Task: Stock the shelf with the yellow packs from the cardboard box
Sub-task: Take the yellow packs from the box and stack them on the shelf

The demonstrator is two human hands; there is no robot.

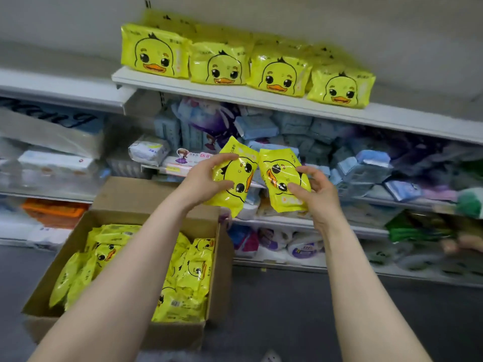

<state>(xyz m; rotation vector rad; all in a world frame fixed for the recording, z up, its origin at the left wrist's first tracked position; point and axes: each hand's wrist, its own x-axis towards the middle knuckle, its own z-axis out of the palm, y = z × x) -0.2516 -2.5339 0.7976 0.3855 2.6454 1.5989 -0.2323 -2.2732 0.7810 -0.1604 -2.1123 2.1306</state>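
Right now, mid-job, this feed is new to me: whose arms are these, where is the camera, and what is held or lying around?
No machine: these are a person's two bare arms, filmed by one camera worn on the head, looking forward and down. The left hand grips one yellow duck pack; the right hand grips a second yellow pack beside it. Lower left, an open cardboard box holds more yellow packs. Four shelved packs front the top shelf, others behind them. The shelves below carry blue packs, blurred.
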